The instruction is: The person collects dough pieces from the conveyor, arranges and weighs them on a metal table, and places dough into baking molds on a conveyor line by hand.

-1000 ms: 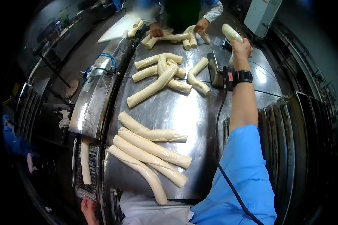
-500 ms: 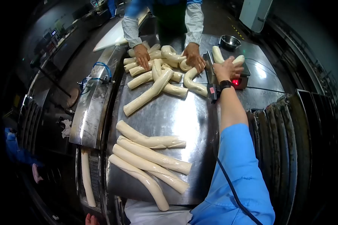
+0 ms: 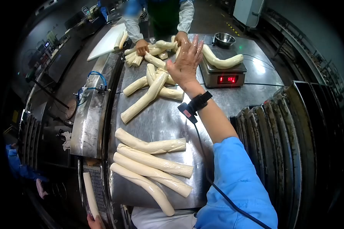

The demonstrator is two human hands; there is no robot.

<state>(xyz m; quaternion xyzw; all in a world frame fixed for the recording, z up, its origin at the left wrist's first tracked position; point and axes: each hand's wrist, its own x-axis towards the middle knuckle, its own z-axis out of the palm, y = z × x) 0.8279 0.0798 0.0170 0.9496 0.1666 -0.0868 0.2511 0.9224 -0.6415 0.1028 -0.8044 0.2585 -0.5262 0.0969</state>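
A steel table (image 3: 164,119) gleams across a dim workroom as your right hand (image 3: 186,61) hangs empty, fingers spread wide, between the scale (image 3: 223,78) and the heap (image 3: 133,59) at the far end. A bent roll (image 3: 225,63) rests on the scale, red digits lit below it; a knock from your palm or wrist could tip this curved piece off the plate. At lower left, your left hand (image 3: 94,222) meets the near end of a straight roll (image 3: 90,192) on the mesh belt (image 3: 100,179); cropped at the bottom edge, its fingers' hold cannot be told. A weak hold there could let the soft roll slip or stretch. Across from you, a co-worker's hands (image 3: 142,47) work in the heap, one of them close beside your fingertips in view, so a reach that way risks a collision. The crossed rolls (image 3: 145,95) nearer you may stick or drag one another if pulled. Your wrist cord (image 3: 218,187) loops just beside the ends of four rolls (image 3: 153,164) and could sweep them. Trays (image 3: 279,126) crowd your right elbow; a bowl (image 3: 224,39) sits behind the scale, and the machine housing (image 3: 93,114) walls off the table's left side.
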